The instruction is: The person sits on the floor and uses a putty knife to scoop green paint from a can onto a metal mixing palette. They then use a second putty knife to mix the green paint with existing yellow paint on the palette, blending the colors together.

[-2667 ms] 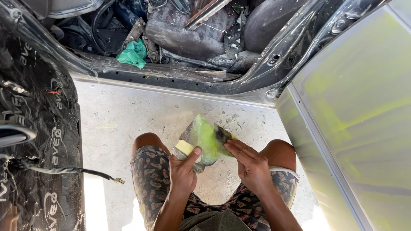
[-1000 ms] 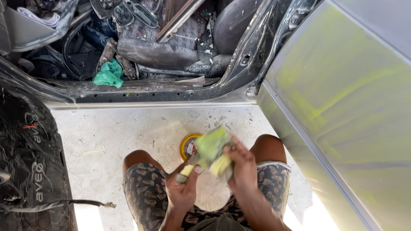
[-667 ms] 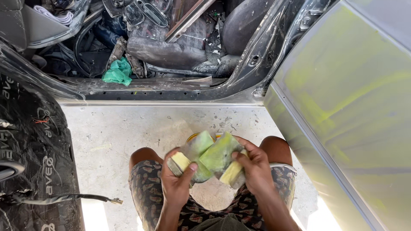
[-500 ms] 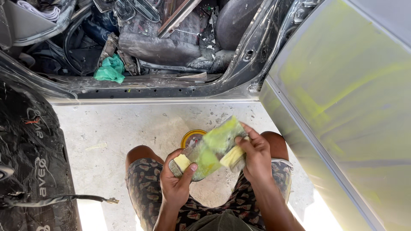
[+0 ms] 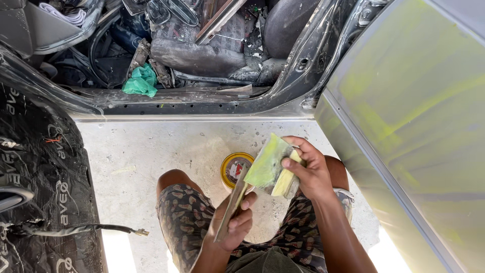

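While the left hand clamps its fingers round a thin flat putty-smeared scraper blade, the right hand pinches a green-coated rectangular spreader above the round yellow-rimmed tin on the concrete floor.

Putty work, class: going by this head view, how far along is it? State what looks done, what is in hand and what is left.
Done: yellow-green filler already covers much of the car panel, in uneven streaks. In hand: the right hand holds a green-smeared spreader, while the left hand grips a thin blade; the tin stands on the floor. Left: the panel's grey patches probably need filling and smoothing.
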